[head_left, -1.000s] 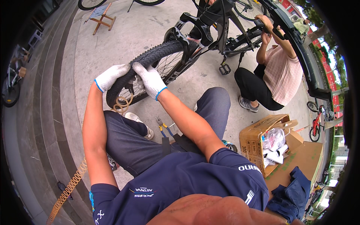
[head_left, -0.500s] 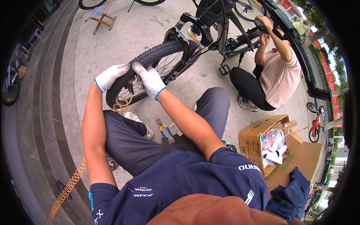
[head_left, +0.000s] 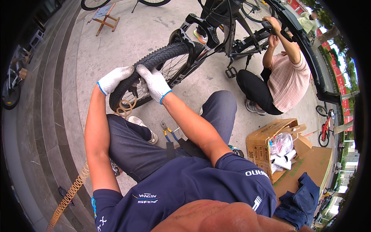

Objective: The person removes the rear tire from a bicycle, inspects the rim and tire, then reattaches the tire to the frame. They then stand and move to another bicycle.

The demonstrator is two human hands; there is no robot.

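Observation:
Both my hands wear white knit gloves with blue cuffs and grip the knobby black tyre (head_left: 164,54) of a bicycle's front wheel. My left hand (head_left: 117,79) is closed on the near left part of the tyre. Beside it, my right hand (head_left: 155,83) wraps over the tread, with its thumb on top and its other fingers bent toward the rim side. Just below the hands, a dark hose fitting (head_left: 133,91) sits by the rim, and a tan coiled air hose (head_left: 125,108) hangs from it. The fitting's contact with the valve is hidden.
Yellow-and-blue-handled pliers (head_left: 169,131) lie between my legs. A person in a pink top (head_left: 288,79) squats at right, one hand raised to the bike. Near them stands an open cardboard box (head_left: 259,149) with plastic wrapping. A folding stool (head_left: 104,17) stands far left, before stone steps (head_left: 50,92).
Almost nothing differs. Both my hands keep their hold on the tyre, and the squatting person stays in place.

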